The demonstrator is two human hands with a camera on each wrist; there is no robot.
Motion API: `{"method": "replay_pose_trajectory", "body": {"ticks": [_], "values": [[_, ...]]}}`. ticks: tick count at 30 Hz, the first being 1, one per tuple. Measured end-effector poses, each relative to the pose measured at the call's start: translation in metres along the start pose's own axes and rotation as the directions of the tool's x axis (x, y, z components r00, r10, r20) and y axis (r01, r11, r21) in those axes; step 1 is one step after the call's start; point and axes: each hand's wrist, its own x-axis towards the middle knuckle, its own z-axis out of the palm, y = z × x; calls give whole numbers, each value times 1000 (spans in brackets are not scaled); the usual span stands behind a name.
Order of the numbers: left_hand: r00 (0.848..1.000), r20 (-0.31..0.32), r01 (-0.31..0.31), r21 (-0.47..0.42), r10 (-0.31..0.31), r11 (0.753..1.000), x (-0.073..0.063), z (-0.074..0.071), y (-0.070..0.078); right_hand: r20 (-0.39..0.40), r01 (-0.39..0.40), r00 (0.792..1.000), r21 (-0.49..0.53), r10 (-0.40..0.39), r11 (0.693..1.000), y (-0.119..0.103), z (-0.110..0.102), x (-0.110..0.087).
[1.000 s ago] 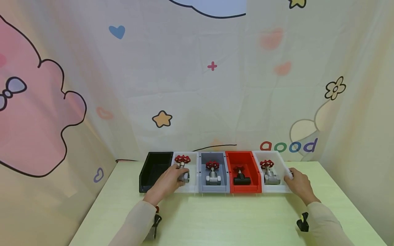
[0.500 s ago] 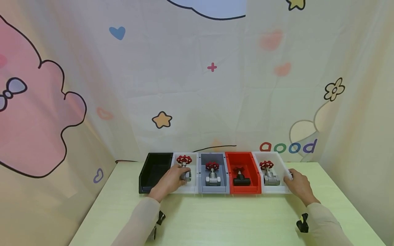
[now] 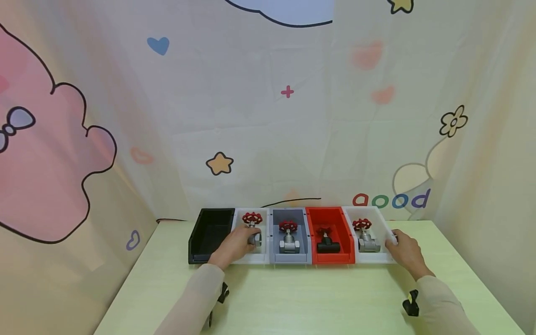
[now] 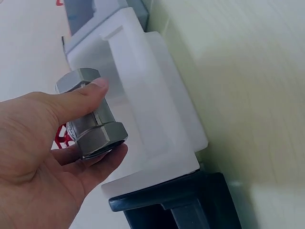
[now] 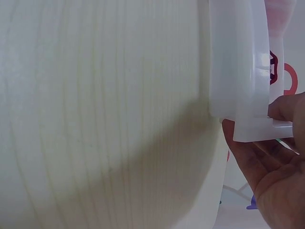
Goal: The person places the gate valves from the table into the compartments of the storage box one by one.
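My left hand (image 3: 234,244) grips a metal valve (image 4: 93,114) by its body, thumb across the silver hex-ended fitting. The valve's red handwheel (image 3: 252,218) points up, over the left white bin (image 3: 261,257). At the far right of the row, my right hand (image 3: 406,251) pinches the side wall of the other white bin (image 3: 387,232), thumb inside and fingers outside. That bin holds a silver valve with a red handwheel (image 3: 362,224). Much of the left bin's inside is hidden behind my left hand in the head view.
Between the white bins stand a grey bin (image 3: 274,258) with a silver valve (image 3: 289,244) and a red bin (image 3: 335,258) with a black valve (image 3: 328,245). A black bin (image 3: 203,258) ends the row at left. A patterned curtain (image 3: 259,116) hangs behind the table (image 3: 310,298).
My left hand and the valve in it have shifted slightly to the right within the left white bin. My right hand keeps its hold on the right bin's wall.
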Motion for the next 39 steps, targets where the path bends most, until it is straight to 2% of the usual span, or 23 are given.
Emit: {"method": "replay_pose_trajectory", "body": {"ticks": [8,19,22,29,33,39], "values": [[999,-3,-53,35,53,998,10,4,-4,0,11,1000,-5,-11,1000,0,-1,0],[999,14,-34,38,34,999,20,12,-10,16,-2,1000,6,2,1000,-1,-2,0],[999,33,-10,53,8,999,22,13,-9,13,0,1000,2,0,1000,-1,-2,0],[991,82,95,79,-101,992,25,15,-5,0,11,1000,-10,-11,1000,0,-1,-1],[989,90,111,101,-120,989,27,17,-4,1,5,1000,-9,-5,1000,0,0,-1],[989,93,105,120,-116,987,30,18,-4,4,-3,1000,-1,3,1000,-1,0,-2]]}}
